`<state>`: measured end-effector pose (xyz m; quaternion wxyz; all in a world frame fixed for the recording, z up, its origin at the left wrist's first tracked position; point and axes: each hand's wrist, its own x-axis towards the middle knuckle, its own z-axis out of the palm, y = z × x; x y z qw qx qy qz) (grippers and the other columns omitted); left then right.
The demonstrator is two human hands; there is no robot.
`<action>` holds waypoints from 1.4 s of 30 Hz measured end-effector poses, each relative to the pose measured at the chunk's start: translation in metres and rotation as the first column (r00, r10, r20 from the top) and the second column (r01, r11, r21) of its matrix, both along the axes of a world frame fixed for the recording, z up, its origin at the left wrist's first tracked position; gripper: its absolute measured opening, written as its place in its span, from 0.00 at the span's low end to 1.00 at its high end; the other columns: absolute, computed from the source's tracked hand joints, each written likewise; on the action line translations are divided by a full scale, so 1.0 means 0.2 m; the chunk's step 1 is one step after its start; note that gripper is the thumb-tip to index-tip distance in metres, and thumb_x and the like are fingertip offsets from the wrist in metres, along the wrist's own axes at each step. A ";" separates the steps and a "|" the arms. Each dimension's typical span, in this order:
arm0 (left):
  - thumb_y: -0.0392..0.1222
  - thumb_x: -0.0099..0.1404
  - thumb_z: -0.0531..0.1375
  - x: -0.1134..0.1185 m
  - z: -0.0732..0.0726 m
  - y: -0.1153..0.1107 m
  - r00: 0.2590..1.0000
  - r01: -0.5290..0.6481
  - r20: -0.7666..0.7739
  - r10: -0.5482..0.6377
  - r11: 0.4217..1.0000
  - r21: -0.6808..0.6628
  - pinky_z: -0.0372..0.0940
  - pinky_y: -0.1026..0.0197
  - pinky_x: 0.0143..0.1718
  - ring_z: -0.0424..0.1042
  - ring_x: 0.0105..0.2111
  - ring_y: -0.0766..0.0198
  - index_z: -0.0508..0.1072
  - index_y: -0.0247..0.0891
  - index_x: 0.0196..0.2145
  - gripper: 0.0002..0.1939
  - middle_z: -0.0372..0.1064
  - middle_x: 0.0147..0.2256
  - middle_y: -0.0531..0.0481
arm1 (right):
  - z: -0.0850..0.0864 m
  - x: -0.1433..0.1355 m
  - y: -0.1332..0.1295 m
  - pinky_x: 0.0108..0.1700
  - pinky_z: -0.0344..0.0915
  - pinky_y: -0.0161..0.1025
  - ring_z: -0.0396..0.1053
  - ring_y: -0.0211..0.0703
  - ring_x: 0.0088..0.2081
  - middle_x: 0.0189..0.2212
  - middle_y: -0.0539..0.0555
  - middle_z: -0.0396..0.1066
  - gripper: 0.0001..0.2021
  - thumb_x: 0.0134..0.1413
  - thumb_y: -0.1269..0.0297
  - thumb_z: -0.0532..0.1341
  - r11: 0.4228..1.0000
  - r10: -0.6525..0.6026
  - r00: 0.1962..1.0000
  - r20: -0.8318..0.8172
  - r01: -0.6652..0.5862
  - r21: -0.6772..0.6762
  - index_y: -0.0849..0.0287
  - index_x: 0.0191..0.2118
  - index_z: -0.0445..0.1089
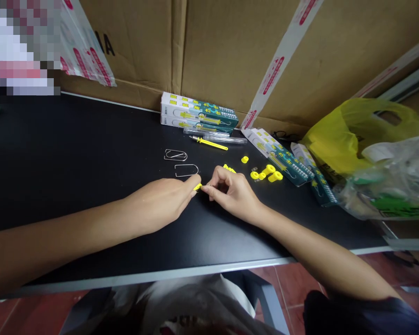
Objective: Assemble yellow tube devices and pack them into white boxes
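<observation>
My left hand [160, 200] is closed around a small yellow plastic piece [197, 186]; only its end shows between thumb and fingers. Close against that end, my right hand [235, 193] is pinched on what looks like a thin metal wire [210, 185], too small to make out fully. Just beyond my left hand lie a bent wire loop [186, 170] and more wire loops [175, 155]. Past my right hand are several yellow plastic caps [268, 170] and small springs [254, 169]. A yellow rod [212, 143] rests beside clear plastic tubes [223, 137].
Stacked printed boxes [199, 114] stand at the back, with more boxes [279, 156] to the right. A yellow plastic bag [363, 130] and a clear bag [398, 172] sit at the right end. A large cardboard carton [219, 56] walls the rear of the black table [73, 153].
</observation>
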<state>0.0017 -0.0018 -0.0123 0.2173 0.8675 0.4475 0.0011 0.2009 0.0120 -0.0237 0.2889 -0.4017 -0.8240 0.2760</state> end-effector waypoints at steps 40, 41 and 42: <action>0.43 0.71 0.47 0.03 -0.02 -0.02 0.770 -0.099 0.623 0.139 0.990 -0.099 0.52 0.64 0.26 0.56 0.22 0.69 0.58 0.40 0.30 0.11 0.54 0.22 0.59 | -0.04 0.03 0.00 0.33 0.61 0.37 0.63 0.38 0.28 0.25 0.51 0.69 0.11 0.64 0.69 0.56 0.777 -0.007 0.984 0.181 -0.109 0.620 0.57 0.28 0.63; 0.43 0.71 0.47 0.04 -0.02 -0.02 0.773 -0.093 0.620 0.135 0.991 -0.099 0.52 0.64 0.26 0.55 0.21 0.69 0.58 0.40 0.30 0.11 0.54 0.22 0.59 | -0.04 0.03 0.00 0.32 0.61 0.37 0.63 0.37 0.28 0.24 0.51 0.69 0.12 0.65 0.69 0.56 0.788 -0.010 0.985 0.171 -0.098 0.608 0.57 0.28 0.63; 0.43 0.72 0.47 0.04 -0.02 -0.03 0.777 -0.089 0.617 0.127 0.992 -0.093 0.51 0.64 0.26 0.55 0.21 0.70 0.58 0.40 0.30 0.11 0.54 0.22 0.60 | -0.04 0.03 0.01 0.32 0.61 0.37 0.63 0.37 0.28 0.24 0.51 0.69 0.12 0.65 0.68 0.56 0.800 -0.004 0.988 0.156 -0.091 0.593 0.57 0.27 0.63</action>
